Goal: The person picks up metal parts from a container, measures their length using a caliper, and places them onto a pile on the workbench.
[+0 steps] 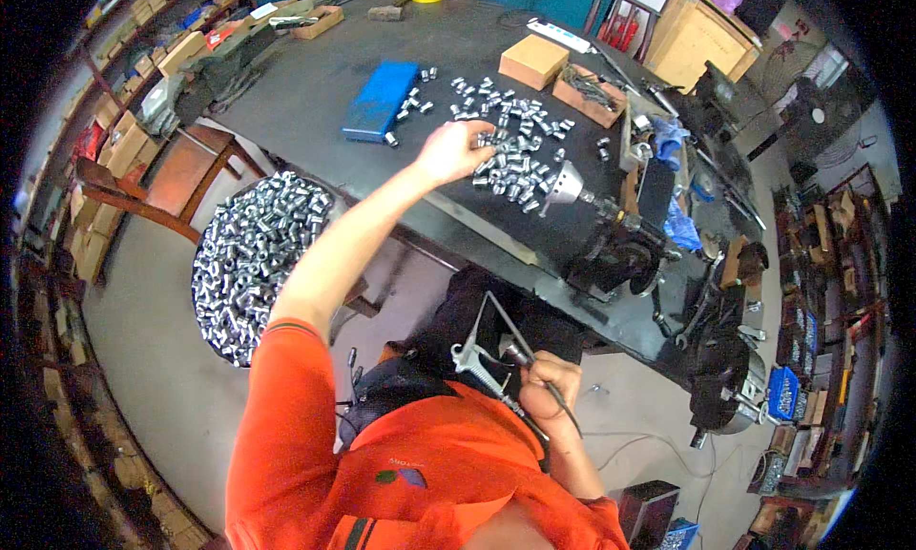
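Steel fittings (520,167) lie loose inward from the table's (296,121) front edge, presumably spread for easy picking; the left hand (456,153) rests among them, though whether it grips one cannot be told. The right hand (551,385) clenches a pistol-shaped tool (468,358), apparently held near the body for handiness. Beside the front edge, a round container (214,349) is heaped with similar fittings (258,264).

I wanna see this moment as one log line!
Left hand: at small metal pieces on table | Right hand: gripping metal tool | Blue box: beside pieces
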`<move>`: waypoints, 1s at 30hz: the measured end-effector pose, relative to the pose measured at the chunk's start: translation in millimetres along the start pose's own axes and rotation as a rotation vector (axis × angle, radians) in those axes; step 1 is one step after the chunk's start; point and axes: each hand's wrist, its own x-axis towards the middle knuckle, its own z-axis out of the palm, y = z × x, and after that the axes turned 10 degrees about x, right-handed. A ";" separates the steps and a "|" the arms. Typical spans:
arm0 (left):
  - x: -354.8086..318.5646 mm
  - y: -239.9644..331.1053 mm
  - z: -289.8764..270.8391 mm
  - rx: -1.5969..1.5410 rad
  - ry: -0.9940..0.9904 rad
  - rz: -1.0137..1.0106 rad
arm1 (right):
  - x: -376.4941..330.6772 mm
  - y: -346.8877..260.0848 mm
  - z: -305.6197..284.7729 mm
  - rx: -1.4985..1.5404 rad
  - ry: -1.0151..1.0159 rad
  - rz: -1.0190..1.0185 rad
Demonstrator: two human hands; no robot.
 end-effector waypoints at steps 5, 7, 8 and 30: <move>-82.4 -89.5 -64.5 0.018 0.064 -0.056 | -1.6 5.3 3.3 0.100 -0.026 0.049; -111.1 -120.7 -95.3 0.046 -0.105 -0.387 | 0.1 4.7 7.0 0.111 -0.041 0.055; -124.5 -135.0 -105.5 0.119 -0.159 -0.457 | 1.7 4.4 8.4 0.113 -0.051 0.058; -160.5 -164.3 -66.4 0.803 -0.166 -0.493 | -7.6 10.1 3.5 0.108 -0.067 0.091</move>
